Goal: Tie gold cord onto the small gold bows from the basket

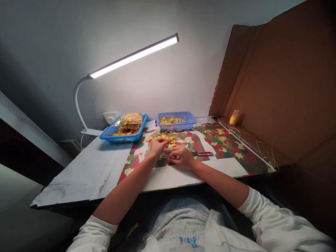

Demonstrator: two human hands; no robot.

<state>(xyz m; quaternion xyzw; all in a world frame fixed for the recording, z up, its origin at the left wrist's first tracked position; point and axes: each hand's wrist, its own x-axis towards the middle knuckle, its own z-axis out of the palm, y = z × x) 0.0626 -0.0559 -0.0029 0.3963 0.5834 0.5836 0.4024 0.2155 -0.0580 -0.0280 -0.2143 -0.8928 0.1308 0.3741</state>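
My left hand (158, 147) is over the middle of the patterned table covering, thumb and fingers pinched together. Close beside it, my right hand (181, 156) has its fingers curled in a pinch. Whatever is between the fingertips of either hand is too small to make out. Just beyond the hands lies a loose pile of gold ribbon bows (173, 142). Thread snips with a pink handle (206, 153) lie right of my right hand, their dark blades partly hidden behind it.
A blue basket (119, 140) with gold pieces and a clear bag (132, 119) stands back left. Another blue basket (175, 126) holds gold bows. Gold strands (220, 136) lie at right, near a small yellow-filled bottle (233, 118). A lit lamp (136, 56) reaches overhead; cardboard (283, 80) walls the right.
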